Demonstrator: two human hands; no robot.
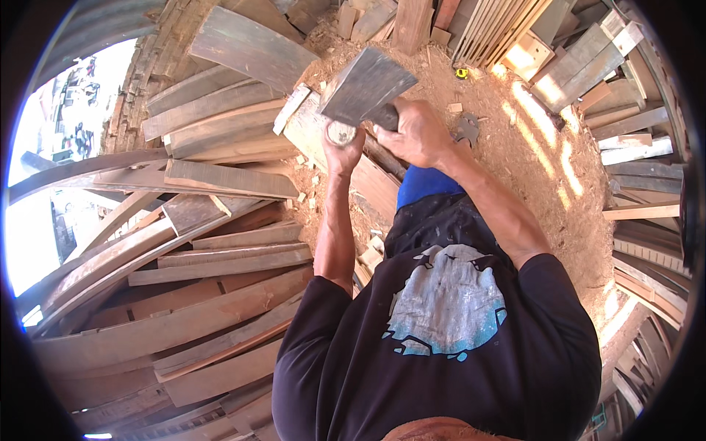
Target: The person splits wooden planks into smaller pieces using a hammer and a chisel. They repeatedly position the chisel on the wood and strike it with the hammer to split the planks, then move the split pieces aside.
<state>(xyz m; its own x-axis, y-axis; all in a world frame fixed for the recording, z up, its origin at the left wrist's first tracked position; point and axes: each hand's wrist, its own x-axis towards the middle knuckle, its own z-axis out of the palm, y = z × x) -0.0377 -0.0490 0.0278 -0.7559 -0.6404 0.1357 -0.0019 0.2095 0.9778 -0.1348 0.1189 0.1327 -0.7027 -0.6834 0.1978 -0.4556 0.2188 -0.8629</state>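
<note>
A broad, flat, dark-grey slab [368, 84] is held up before me; I cannot tell whether it is a wide blade or a weathered board. My left hand [343, 153] is closed around a round wooden piece [342, 133] just below the slab, its pale, rough end facing up. My right hand [423, 134] is wrapped round a short dark part [384, 116] at the slab's lower right edge. How these pieces join is hidden by my fingers. Beneath both hands lies a reddish-brown timber [373, 187], partly covered by my arms.
Stacked planks [228, 176] crowd the left side, some jutting toward my left arm. Wood shavings [537, 191] cover the ground on the right. A yellow tape measure [462, 73] lies beyond my hands. Upright boards [507, 29] and offcuts line the far and right edges.
</note>
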